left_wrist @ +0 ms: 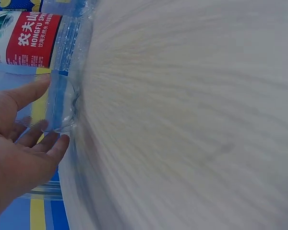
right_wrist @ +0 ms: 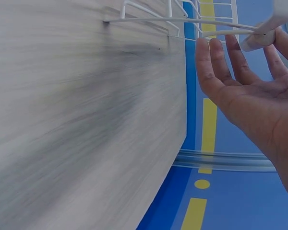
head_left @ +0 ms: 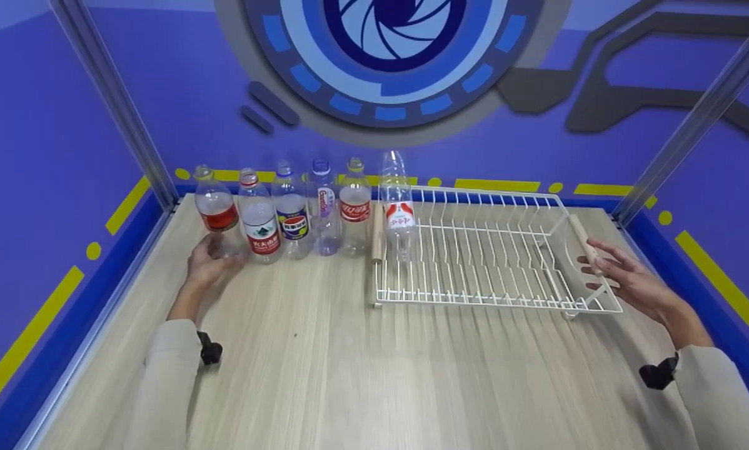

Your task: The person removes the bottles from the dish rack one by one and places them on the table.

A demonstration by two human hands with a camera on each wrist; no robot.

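My left hand [head_left: 209, 262] is at the base of the leftmost clear bottle [head_left: 218, 215], which has a red label. In the left wrist view its thumb lies across the clear plastic, with fingertips on the far side. Beside it stands a Nongfu Spring water bottle [head_left: 261, 219]. My right hand [head_left: 637, 281] is at the wooden handle [head_left: 582, 244] on the right end of a white wire dish rack [head_left: 493, 303]. The thumb meets the handle, while the fingers, only slightly bent, reach beneath it. Another clear bottle [head_left: 399, 215] with a red-and-white label leans upright at the rack's left end.
Continuing the row are a Pepsi-style bottle [head_left: 294, 219], a purple-tinted bottle [head_left: 326, 206] and a red-labelled bottle [head_left: 354, 209]. A second wooden handle [head_left: 377, 234] is on the rack's left end. Blue-purple walls [head_left: 180, 81] enclose the wooden table [head_left: 349, 375].
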